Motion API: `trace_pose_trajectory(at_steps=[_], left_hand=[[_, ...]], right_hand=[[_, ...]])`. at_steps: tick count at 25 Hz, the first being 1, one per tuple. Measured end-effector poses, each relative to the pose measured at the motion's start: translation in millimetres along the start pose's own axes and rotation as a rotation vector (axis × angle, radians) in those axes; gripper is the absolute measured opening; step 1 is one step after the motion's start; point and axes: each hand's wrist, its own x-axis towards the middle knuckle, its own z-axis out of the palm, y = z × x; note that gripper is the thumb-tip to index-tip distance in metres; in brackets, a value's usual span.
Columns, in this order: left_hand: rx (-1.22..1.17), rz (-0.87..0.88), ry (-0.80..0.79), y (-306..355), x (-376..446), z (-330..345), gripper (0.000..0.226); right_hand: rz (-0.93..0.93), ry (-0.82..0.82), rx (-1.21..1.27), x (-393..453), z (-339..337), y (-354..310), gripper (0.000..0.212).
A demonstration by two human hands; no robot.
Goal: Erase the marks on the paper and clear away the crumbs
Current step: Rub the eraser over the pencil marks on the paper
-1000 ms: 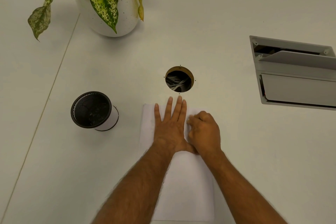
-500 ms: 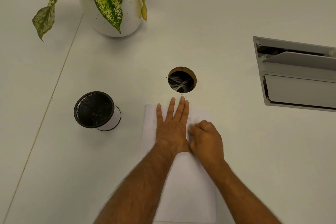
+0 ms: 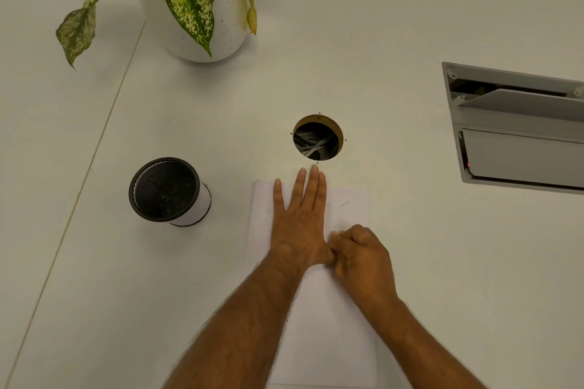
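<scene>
**Holding the sheet flat while the other hand rubs**

The paper (image 3: 319, 309) lies flat on the white table (image 3: 410, 262). The left hand (image 3: 298, 230) is spread open on its far half, palm down and fingers straight, and it holds nothing; it only presses the sheet. Just to the right of it, touching near the thumb, the right hand (image 3: 363, 257) is curled into a loose fist with the fingertips down on the paper. An eraser is probably inside, but I cannot tell, because the fingers hide it.

A single sheet is very light and thin. It will slide and wrinkle easily when it is rubbed, so I think the best hold is a flat palm close beside the rubbing point, as here. Beyond the right hand, a small dark mark (image 3: 345, 204) shows on the sheet, and a fainter speck lies closer to the knuckles.

Well to the left of the flat hand stands a black mesh cup (image 3: 164, 188); it has only some pale scraps at the bottom. Just beyond the left fingertips is a round hole (image 3: 317, 137) in the table, with cables inside.
</scene>
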Motion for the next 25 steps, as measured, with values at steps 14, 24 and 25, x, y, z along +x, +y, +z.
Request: trace_pose_trajectory(at_steps=[14,24,25], left_hand=[[-0.072,0.107,0.018,-15,-2,2,0.14],[-0.037,0.068,0.03,-39,-16,0,0.13],[-0.029,0.065,0.029,-40,-16,1,0.13]], right_hand=[[-0.167,0.081,-0.271,63,5,-6,0.002],[-0.003,0.077,-0.015,33,4,-8,0.018],[0.057,0.062,0.012,24,6,-5,0.019]])
